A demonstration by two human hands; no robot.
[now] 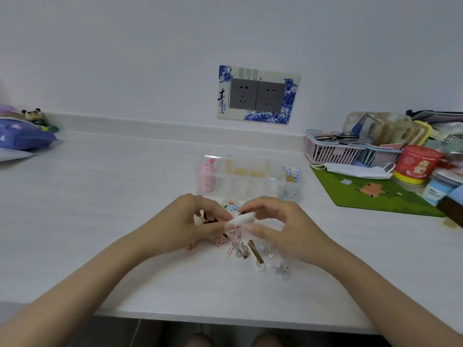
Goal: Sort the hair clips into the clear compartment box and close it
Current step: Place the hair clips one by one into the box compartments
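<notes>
Both hands meet over a pile of hair clips [246, 249] on the white table. My left hand [193, 221] and my right hand [278, 226] pinch the same white fluffy hair clip [241, 219] between their fingertips, just above the pile. The clear compartment box [250, 179] stands open right behind the hands. Its left compartment holds a pink clip [208, 176] and its right compartment holds blue and white clips [290, 181]. The middle compartments look bare. Part of the pile is hidden under my hands.
A green mat [370, 194] with a face mask [355, 170] lies to the right. Behind it stand pink baskets [330, 151], a red tin [417, 164] and other clutter. A purple pouch [22, 136] lies at far left. The table's front edge [225, 319] is close.
</notes>
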